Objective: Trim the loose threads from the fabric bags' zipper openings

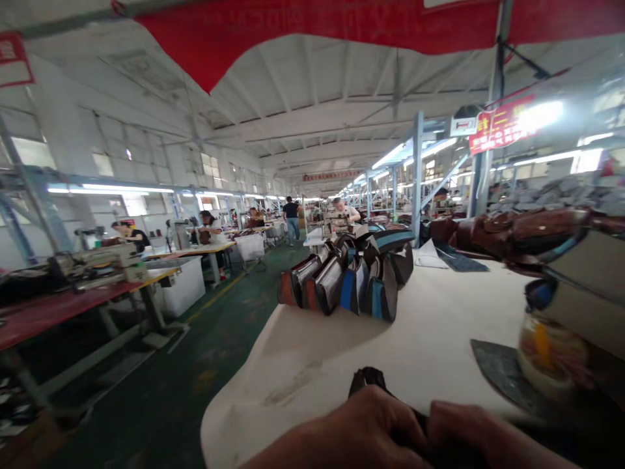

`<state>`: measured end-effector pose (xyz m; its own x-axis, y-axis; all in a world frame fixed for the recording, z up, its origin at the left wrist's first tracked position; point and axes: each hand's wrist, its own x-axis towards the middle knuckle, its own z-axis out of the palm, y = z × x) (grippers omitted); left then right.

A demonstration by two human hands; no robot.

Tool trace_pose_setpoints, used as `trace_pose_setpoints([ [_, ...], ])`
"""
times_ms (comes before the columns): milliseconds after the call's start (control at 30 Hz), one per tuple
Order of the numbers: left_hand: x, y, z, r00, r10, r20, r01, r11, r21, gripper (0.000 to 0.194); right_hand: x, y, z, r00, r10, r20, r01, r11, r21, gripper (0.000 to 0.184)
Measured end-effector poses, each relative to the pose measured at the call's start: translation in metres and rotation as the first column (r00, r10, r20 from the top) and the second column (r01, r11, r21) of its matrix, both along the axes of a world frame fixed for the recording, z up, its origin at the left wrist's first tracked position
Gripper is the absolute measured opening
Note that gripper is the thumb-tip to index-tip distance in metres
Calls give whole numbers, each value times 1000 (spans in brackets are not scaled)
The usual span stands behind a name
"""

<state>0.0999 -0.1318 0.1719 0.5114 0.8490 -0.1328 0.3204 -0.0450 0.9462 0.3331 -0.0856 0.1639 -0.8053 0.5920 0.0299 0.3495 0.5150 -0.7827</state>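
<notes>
My left hand (356, 426) and my right hand (481, 433) sit together at the bottom edge of the view, over the near end of a white work table (439, 326). Both close around a small dark leather piece (367, 379) whose tip sticks out above my left knuckles. Most of that piece is hidden by my fingers. Further along the table stands a row of upright brown and blue bags (344, 277).
A jar (549, 355) on a dark mat stands at my right, under a stack of brown leather goods (517, 231). A green aisle (195, 365) runs on the left past sewing tables (88, 286) where other people work. A red banner hangs overhead.
</notes>
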Motion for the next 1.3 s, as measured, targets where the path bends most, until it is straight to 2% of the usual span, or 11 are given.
trace_pose_setpoints([
  [100, 11, 6, 5, 999, -5, -36, 4, 999, -36, 37, 4, -2, -3, 996, -82, -44, 75, 985, -157, 45],
  [233, 20, 22, 9, 989, -120, -90, 119, 993, -23, 31, 15, 5, -12, 986, -76, -148, 23, 943, -331, 44],
  [433, 24, 43, 4, 976, -179, -128, 168, 981, -93, 25, 24, 11, -21, 930, -187, -316, -52, 784, -618, 28],
  [500, 26, 47, 2, 979, -178, -103, 165, 979, -123, 24, 23, 12, -23, 917, -217, -334, -47, 773, -632, 23],
  [633, 32, 53, 0, 982, -160, -98, 149, 982, -111, 34, 21, 13, -26, 905, -244, -348, -19, 795, -606, 13],
  [767, 36, 54, 0, 966, -131, -223, 132, 991, -9, 26, 19, 13, -30, 891, -330, -314, 91, 805, -587, 12],
  [833, 38, 53, 1, 947, -140, -288, 176, 979, 102, 19, 19, 12, -32, 873, -382, -302, 168, 819, -549, 14],
  [967, 35, 49, 2, 908, -138, -396, 300, 873, 385, 20, 20, 11, -34, 839, -456, -296, 250, 807, -534, 12],
  [1133, 28, 47, 3, 869, -85, -488, 350, 802, 483, 21, 20, 10, -30, 832, -496, -248, 232, 717, -657, 14],
  [1200, 28, 47, 3, 804, -78, -590, 456, 717, 527, 16, 19, 10, -29, 833, -504, -229, 224, 685, -694, 15],
  [1300, 31, 43, -1, 682, 13, -731, 608, 546, 577, 18, 19, 11, -29, 836, -506, -210, 213, 654, -726, 15],
])
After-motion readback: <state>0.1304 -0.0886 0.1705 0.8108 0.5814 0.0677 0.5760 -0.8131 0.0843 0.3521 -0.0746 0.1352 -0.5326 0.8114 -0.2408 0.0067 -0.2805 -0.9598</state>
